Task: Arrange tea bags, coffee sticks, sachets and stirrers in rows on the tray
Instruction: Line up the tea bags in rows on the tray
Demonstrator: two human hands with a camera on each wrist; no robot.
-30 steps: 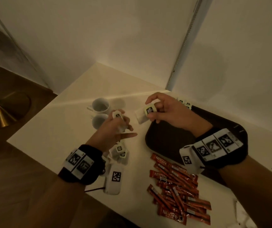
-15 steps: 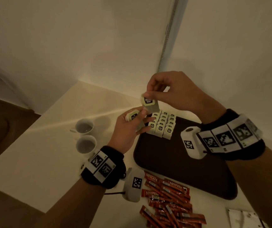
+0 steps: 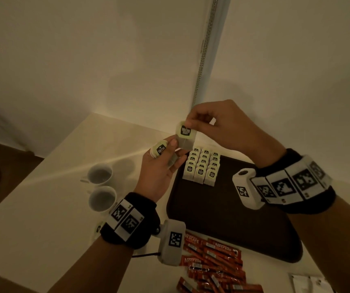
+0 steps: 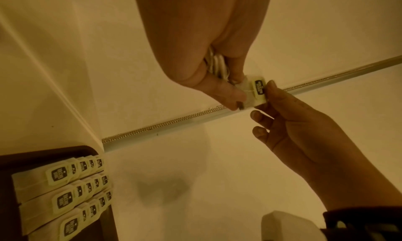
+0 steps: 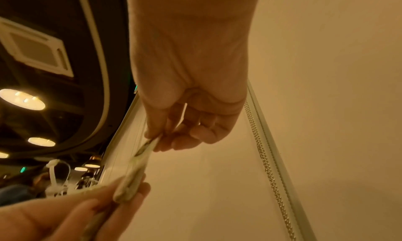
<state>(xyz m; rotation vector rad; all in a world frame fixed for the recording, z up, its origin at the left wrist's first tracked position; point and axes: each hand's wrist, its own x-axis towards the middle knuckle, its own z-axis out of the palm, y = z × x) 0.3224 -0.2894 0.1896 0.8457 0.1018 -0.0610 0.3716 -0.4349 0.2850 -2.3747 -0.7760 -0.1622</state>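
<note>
My right hand [image 3: 193, 121] pinches the top of one pale tea bag [image 3: 185, 134] above the far left corner of the dark tray [image 3: 222, 220]. The left hand [image 3: 165, 153] grips a small stack of tea bags [image 3: 160, 149], and its thumb touches the lifted bag. In the left wrist view the left hand [image 4: 226, 89] and the right hand [image 4: 269, 96] meet on that tea bag [image 4: 257, 91]. The right wrist view shows the tea bag [image 5: 143, 151] edge-on under the right hand [image 5: 161, 139]. Three rows of tea bags [image 3: 201, 168] lie at the tray's far left. Red coffee sticks [image 3: 214, 261] lie heaped near the tray's front edge.
Two white cups [image 3: 101, 174] [image 3: 102, 199] stand on the table left of the tray. A bead chain [image 3: 203, 49] hangs in the wall corner behind it. A white object [image 3: 309, 284] lies at the bottom right. The table edge runs along the left.
Both hands have risen from the table beside the cups to above the tray's far left corner. The right hand has brought its tea bag up against the left thumb.
</note>
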